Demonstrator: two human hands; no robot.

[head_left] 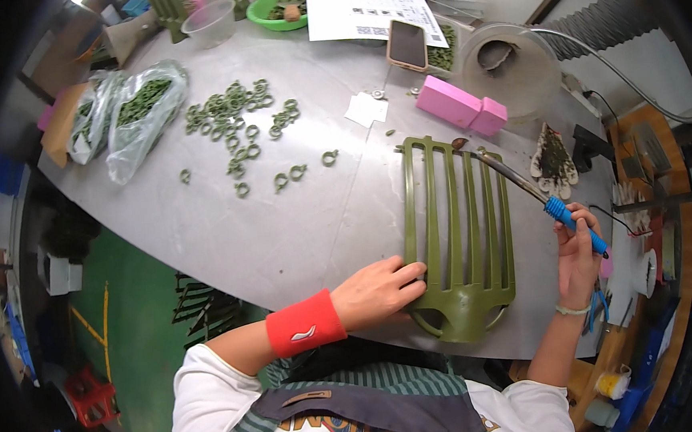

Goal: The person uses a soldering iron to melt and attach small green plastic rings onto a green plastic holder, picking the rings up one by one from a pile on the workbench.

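Observation:
A green slatted piece (466, 300), with long bars and a rounded socket-like end toward me, lies flat on the table in front of me. My left hand (377, 292) has its fingers curled at the near left edge of the piece, gripping it. In my right hand (578, 252) is a soldering iron (558, 209) with a blue handle and a long metal shaft. Its shaft slants to the far left over the piece, and the brownish tip (459, 143) is at the far ends of the bars. Whether the tip touches them I cannot tell.
Many small green rings (231, 116) are scattered left of centre, beside plastic bags (143, 122) of green parts. Farther back are a green bowl (255, 12), a paper sheet (340, 16) and a phone (407, 45). Pink blocks (450, 103) and a stained glove (552, 161) lie right.

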